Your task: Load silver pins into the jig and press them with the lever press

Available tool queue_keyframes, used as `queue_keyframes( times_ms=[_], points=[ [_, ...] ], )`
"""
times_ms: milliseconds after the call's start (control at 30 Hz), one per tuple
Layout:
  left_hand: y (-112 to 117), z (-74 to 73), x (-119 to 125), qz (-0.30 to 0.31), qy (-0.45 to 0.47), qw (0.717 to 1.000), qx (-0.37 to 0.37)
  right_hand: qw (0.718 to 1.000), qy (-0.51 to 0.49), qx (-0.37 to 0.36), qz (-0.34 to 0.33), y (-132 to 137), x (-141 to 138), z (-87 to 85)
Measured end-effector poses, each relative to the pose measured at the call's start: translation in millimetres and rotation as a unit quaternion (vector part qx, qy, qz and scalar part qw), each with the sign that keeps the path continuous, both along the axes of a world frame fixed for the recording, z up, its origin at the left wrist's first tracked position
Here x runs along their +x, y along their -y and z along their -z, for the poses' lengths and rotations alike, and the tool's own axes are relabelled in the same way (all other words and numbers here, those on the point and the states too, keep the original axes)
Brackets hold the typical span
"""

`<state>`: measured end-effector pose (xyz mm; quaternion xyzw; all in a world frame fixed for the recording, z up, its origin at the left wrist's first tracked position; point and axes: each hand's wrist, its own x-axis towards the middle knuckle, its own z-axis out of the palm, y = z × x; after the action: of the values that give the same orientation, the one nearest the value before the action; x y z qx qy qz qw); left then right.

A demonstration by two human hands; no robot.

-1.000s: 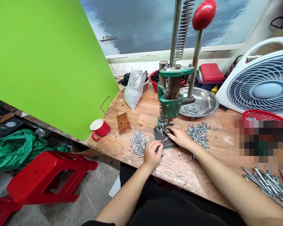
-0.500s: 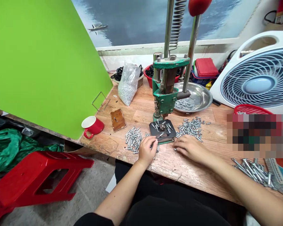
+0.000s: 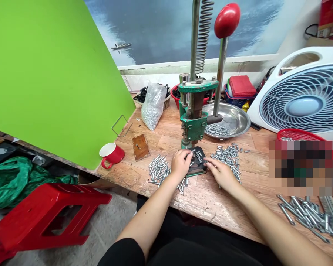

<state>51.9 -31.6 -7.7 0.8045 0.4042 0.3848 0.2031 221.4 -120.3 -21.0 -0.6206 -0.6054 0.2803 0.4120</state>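
A green hand press (image 3: 193,118) with a red-knobbed lever (image 3: 226,20) stands on the wooden bench (image 3: 211,199). Its dark base plate (image 3: 197,164) holds a few small metal pins. My left hand (image 3: 180,162) rests on the plate's left side, fingers curled in a pinch on a small pin. My right hand (image 3: 221,171) lies at the plate's right edge with fingers pinched together; what they hold is too small to make out. Loose pin piles lie on both sides, one to the left (image 3: 158,170) and one to the right (image 3: 229,155).
A steel bowl (image 3: 235,114) with pins sits behind the press. A red mug (image 3: 112,154), wooden block (image 3: 140,146) and bag of small parts (image 3: 152,105) lie left. A white fan (image 3: 305,99) stands right. Long bolts (image 3: 305,214) lie at front right. A red stool (image 3: 47,218) is below.
My left hand moved up from the bench edge onto the base plate. My right hand came back in from the bench to the plate's right edge.
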Motion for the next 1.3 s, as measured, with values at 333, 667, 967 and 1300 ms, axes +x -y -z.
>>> queue_keyframes(
  times_ms=[333,667,967,1300],
  points=[
    [3,8.4,1,-0.004,0.000,1.000,0.018,0.999,-0.013,0.044,0.005,-59,-18,-12.4],
    [3,12.2,0,-0.011,0.014,1.000,0.011,0.997,0.056,0.050,-0.030,-65,-23,-16.8],
    [1,13.9,1,-0.005,0.037,0.999,-0.003,0.991,0.093,0.075,-0.056,-64,-21,-17.7],
    [0,7.0,4,-0.018,0.043,0.999,0.004,0.984,0.088,0.143,-0.056,-68,-24,-23.3]
  ],
)
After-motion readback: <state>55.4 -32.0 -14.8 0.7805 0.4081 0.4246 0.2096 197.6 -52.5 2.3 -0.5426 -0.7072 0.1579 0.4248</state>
